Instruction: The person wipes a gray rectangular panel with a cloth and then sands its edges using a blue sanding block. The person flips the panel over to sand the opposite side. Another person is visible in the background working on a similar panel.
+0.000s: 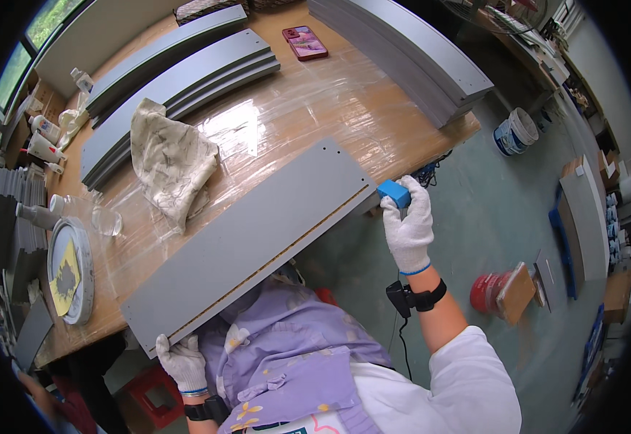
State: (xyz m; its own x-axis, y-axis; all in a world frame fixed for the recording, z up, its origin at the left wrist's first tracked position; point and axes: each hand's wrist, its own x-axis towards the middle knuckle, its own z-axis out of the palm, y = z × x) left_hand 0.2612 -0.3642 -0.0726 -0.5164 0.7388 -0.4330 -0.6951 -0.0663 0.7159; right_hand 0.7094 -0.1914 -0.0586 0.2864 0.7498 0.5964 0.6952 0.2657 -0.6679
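Observation:
A long grey panel (250, 235) lies slantwise across the near edge of the table, with a narrow brown groove along its near side and small holes at its ends. My left hand (182, 363), in a white knit glove, grips the panel's near left corner, fingers on top. In my right hand (409, 228), also gloved, a small blue block (394, 192) is pinched between thumb and fingers at the panel's right end. Whether the block touches the panel edge I cannot tell. A crumpled, stained cloth (167, 163) rests on the table beyond the panel.
Stacked grey panels (185, 79) stand at the back left, and another stack (417, 61) at the back right. A phone (305, 43) lies between them. On the left are a round lid (86, 289) with yellow sandpaper (64, 278) and several bottles. A white bucket (516, 132) stands on the floor.

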